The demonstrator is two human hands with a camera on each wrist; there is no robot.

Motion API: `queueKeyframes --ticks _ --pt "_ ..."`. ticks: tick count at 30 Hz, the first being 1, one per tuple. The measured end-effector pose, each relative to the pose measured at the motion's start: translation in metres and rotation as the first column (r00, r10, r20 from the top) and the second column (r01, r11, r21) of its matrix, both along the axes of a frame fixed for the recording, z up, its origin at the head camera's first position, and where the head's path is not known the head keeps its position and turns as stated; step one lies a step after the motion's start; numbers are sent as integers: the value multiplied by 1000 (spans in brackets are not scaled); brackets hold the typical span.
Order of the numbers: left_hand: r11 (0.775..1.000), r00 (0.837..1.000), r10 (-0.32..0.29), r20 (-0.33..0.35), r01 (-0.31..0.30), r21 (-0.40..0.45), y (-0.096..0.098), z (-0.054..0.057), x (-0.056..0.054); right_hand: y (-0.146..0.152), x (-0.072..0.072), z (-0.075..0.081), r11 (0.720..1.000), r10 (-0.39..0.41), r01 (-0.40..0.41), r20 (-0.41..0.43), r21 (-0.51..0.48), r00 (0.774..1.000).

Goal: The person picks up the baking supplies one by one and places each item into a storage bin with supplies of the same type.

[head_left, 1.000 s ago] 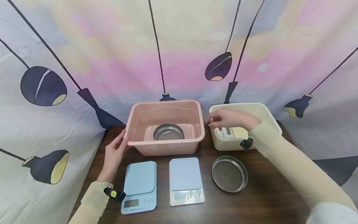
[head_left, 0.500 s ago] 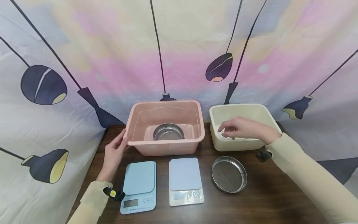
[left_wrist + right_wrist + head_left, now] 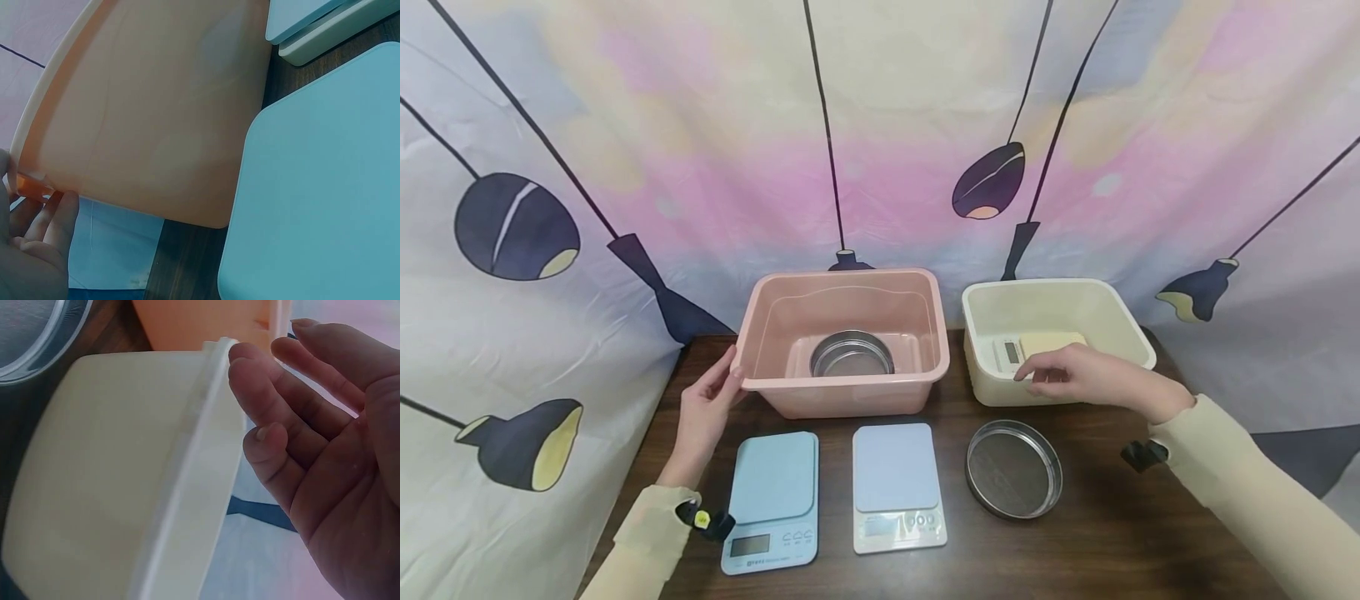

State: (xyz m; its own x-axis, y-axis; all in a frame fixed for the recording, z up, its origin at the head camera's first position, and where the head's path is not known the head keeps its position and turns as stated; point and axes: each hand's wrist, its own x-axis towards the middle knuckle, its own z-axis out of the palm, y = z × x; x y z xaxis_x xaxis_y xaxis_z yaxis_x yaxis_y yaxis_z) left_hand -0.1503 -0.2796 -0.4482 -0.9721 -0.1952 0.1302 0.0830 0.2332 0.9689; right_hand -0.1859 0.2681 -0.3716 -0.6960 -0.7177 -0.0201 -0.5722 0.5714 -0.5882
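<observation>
My left hand (image 3: pixel 702 417) holds the left end of a pink plastic basin (image 3: pixel 842 398), thumb at the rim and fingers beneath it in the left wrist view. Inside the basin lies a round metal sieve (image 3: pixel 852 353). Over the front rim of a cream basin (image 3: pixel 1022 390) hovers my right hand (image 3: pixel 1078 379), fingers loosely bent and nothing between them. That basin contains a white kitchen scale (image 3: pixel 1004 356) and a pale yellow scale (image 3: pixel 1051 342), both partly hidden by the wall and hand. The right wrist view shows the fingertips near the cream basin's rim (image 3: pixel 187 444).
In front of the basins, a light blue kitchen scale (image 3: pixel 775 500), a white kitchen scale (image 3: pixel 897 483) and a second round metal sieve (image 3: pixel 1013 469) lie in a row on the dark wooden table (image 3: pixel 1000 558). A patterned cloth (image 3: pixel 880 125) hangs behind.
My right hand has moved from the cream basin's left rim, rightward and toward me, to above its front rim, uncovering the scales inside. The left hand has stayed on the pink basin.
</observation>
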Motion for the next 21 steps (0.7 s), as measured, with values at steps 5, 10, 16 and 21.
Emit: queueKeyframes --ticks 5,10,16,21 --pt "1000 1000 5 -5 -5 -3 -1 -2 0 9 9 -12 999 -3 6 83 -33 997" --pt "1000 1000 -2 -8 2 31 -1 -3 -1 18 15 -32 996 34 -32 18 -80 999" --pt "999 1000 -5 -4 5 38 -1 -4 -3 28 21 -61 994 39 -40 -17 -97 999" --pt "1000 1000 0 0 0 18 -2 -5 -3 36 26 -81 993 34 -33 8 -112 999"
